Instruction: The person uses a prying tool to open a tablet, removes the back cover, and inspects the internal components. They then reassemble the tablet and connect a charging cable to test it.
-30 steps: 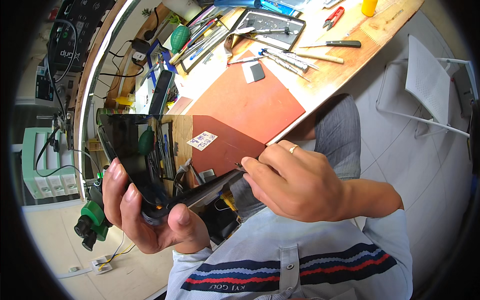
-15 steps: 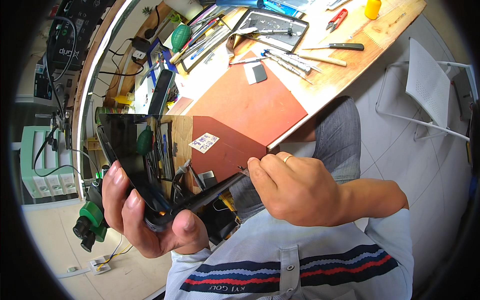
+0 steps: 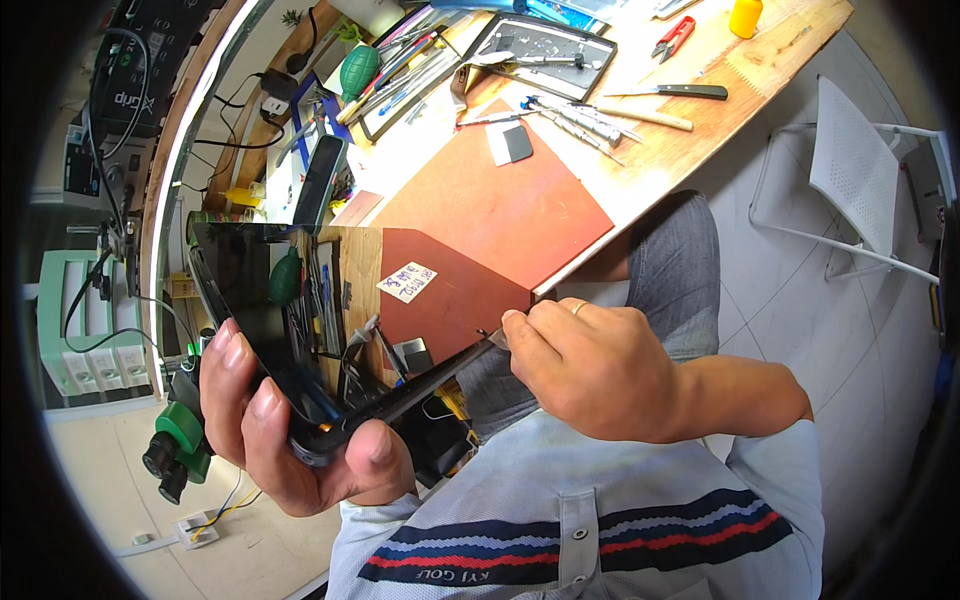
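A black tablet (image 3: 440, 320) with a glossy, mirror-like screen stands tilted in front of me. A handwritten paper label (image 3: 407, 282) is on its face, and tools and the mat are reflected in it. My left hand (image 3: 290, 430) grips the tablet by its lower left corner, fingers behind the left side and thumb near the bottom edge. At the tablet's right end, my right hand (image 3: 590, 370) is closed in a pinch. A small, thin, pale piece (image 3: 497, 338) sticks out from its fingertips against the tablet's edge; the rest is hidden in the hand.
Beyond the tablet lies a reddish-brown mat (image 3: 490, 210) with a small grey-and-white piece (image 3: 510, 144). Screwdrivers (image 3: 580, 125), a knife (image 3: 690, 92), red snips (image 3: 675, 38), a black tray (image 3: 545, 55) and a green air blower (image 3: 360, 74) are on the wooden table. A white chair (image 3: 855, 165) stands right.
My right hand has shifted very slightly right, and a little more of the thin piece shows at the tablet's edge. The tablet and left hand have moved slightly left.
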A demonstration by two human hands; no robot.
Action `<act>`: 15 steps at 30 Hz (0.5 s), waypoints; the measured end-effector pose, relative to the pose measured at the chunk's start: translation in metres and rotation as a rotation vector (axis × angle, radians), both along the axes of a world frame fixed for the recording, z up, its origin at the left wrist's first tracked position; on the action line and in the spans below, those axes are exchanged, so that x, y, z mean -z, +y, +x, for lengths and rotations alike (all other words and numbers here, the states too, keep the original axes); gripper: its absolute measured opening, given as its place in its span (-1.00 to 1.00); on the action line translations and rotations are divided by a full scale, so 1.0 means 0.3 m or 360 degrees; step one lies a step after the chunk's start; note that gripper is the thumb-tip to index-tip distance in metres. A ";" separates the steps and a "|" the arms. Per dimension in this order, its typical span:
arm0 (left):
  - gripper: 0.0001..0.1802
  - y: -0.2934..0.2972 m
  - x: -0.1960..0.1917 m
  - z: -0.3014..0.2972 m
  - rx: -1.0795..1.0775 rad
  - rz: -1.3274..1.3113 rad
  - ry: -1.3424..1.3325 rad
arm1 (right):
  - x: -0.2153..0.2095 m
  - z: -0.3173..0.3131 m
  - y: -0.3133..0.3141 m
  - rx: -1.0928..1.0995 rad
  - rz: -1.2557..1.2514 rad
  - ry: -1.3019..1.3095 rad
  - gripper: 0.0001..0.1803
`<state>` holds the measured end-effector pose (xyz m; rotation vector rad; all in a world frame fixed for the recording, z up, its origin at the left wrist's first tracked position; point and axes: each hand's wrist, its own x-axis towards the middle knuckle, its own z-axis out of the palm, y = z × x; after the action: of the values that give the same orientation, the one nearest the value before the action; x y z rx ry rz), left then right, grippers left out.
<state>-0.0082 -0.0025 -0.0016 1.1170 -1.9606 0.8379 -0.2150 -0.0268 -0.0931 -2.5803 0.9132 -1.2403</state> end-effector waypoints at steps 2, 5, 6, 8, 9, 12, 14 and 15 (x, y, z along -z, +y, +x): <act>-0.34 0.002 0.000 -0.003 0.0009 0.0004 0.0023 | -0.003 -0.005 0.002 0.0007 0.0031 -0.0020 -0.88; -0.34 0.000 0.005 -0.004 0.0009 -0.0024 0.0034 | -0.017 -0.038 0.000 -0.0109 0.0318 -0.0089 -0.71; -0.34 -0.001 0.007 -0.004 0.0013 -0.0031 0.0031 | -0.022 -0.047 -0.002 -0.0121 0.0329 -0.0095 -0.70; -0.34 -0.001 0.012 -0.005 0.0009 -0.0038 0.0104 | -0.032 -0.060 -0.008 -0.0141 0.0363 -0.0146 -0.69; -0.34 0.000 0.012 -0.004 0.0001 -0.0041 0.0087 | -0.038 -0.066 -0.010 -0.0138 0.0340 -0.0170 -0.70; -0.35 -0.001 0.012 -0.006 0.0008 -0.0042 0.0104 | -0.054 -0.078 -0.014 -0.0137 0.0325 -0.0215 -0.72; -0.36 -0.003 0.014 -0.010 0.0006 -0.0042 0.0162 | -0.061 -0.083 -0.018 -0.0157 0.0344 -0.0224 -0.75; -0.36 -0.004 0.015 -0.011 0.0004 -0.0052 0.0142 | -0.064 -0.088 -0.016 -0.0154 0.0350 -0.0217 -0.75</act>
<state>-0.0117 -0.0037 -0.0061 1.1134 -1.8681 0.8022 -0.2413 -0.0318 -0.0738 -2.3110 0.8366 -1.1993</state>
